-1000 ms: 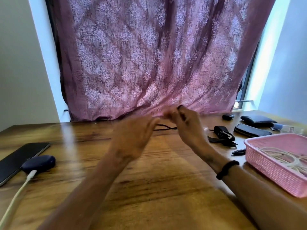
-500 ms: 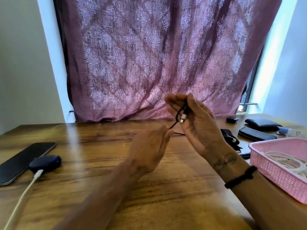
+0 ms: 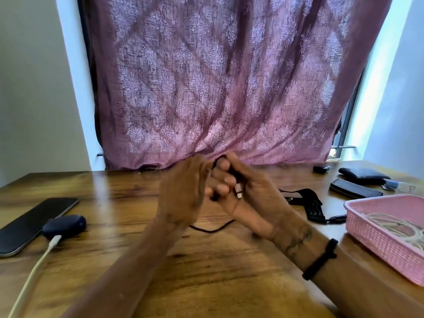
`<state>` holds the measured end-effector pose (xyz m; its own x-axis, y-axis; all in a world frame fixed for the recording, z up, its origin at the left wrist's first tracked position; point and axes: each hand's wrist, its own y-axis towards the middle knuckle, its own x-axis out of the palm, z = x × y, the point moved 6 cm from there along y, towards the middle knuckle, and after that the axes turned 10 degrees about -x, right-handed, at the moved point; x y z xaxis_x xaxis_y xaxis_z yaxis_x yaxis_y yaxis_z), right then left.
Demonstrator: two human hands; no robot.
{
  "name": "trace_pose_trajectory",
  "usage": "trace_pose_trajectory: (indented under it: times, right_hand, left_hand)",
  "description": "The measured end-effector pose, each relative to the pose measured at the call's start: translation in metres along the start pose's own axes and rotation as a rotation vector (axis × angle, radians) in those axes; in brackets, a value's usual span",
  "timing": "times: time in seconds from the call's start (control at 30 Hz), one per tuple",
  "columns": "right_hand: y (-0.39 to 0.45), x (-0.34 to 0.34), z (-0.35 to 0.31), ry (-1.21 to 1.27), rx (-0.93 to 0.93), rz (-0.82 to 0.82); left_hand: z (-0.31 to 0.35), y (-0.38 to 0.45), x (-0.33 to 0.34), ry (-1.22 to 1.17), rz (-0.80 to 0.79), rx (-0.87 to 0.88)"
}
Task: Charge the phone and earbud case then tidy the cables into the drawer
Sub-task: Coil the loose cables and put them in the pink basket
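Note:
Above the middle of the wooden table [image 3: 206, 271] my hands work a thin black cable [image 3: 213, 229]. My right hand [image 3: 247, 198] is palm up with the cable looped over its fingers, the silver plug [image 3: 239, 190] lying on the palm. My left hand [image 3: 183, 191] pinches the cable against those fingers; a loose stretch trails onto the table below. At the left lie a dark phone [image 3: 34, 223] and a navy earbud case [image 3: 64, 225] with a white cable [image 3: 34, 271] plugged into it.
A pink basket [image 3: 378, 235] holding a coiled white cable stands at the right. Behind it lie a black strap [image 3: 309, 203], a black pouch [image 3: 354, 188], a wallet [image 3: 364, 173] and a small black item [image 3: 321, 168]. A purple curtain [image 3: 218, 76] hangs at the back.
My hands lifted the black cable off the table, the right hand turned palm up, and the left hand closed in on it. The cable has gathered over the right fingers.

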<state>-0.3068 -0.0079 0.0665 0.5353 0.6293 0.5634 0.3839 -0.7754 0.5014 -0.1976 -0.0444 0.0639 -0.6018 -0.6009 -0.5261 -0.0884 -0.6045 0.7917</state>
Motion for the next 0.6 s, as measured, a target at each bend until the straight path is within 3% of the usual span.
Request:
trace_pose_trajectory:
  times: [0.07, 0.13, 0.17, 0.23, 0.3, 0.37, 0.43, 0.5, 0.6]
  right_hand:
    - [0.007, -0.018, -0.026, -0.083, -0.218, 0.120]
    - [0.007, -0.041, -0.054, -0.282, -0.411, 0.234]
    - [0.006, -0.049, -0.066, -0.487, -0.494, 0.290]
    - [0.000, -0.053, -0.077, -1.137, -0.609, 0.336]
    - [-0.007, -0.049, -0.065, -1.635, -0.628, 0.234]
    - [-0.006, -0.053, -0.041, -1.866, -0.524, 0.110]
    - [-0.006, -0.063, -0.014, -2.036, -0.326, -0.046]
    - [-0.011, -0.051, 0.010, -2.080, -0.268, -0.228]
    - [-0.020, -0.026, 0.001, -2.038, -0.416, -0.188]
  left_hand:
    - [0.012, -0.009, 0.018, 0.042, -0.121, 0.054]
    - [0.028, -0.013, 0.027, 0.109, -0.136, 0.126]
    - [0.035, -0.012, 0.028, 0.140, -0.147, 0.150]
    - [0.035, -0.004, 0.026, 0.213, -0.136, 0.143]
    - [0.021, 0.001, 0.018, 0.264, -0.069, 0.007]
    - [0.013, 0.003, -0.001, 0.378, 0.034, -0.111]
    - [0.026, -0.004, -0.021, 0.328, 0.060, -0.100]
    - [0.058, -0.021, -0.035, 0.158, -0.078, 0.015]
    - [0.095, -0.078, -0.029, 0.025, -0.511, 0.119]
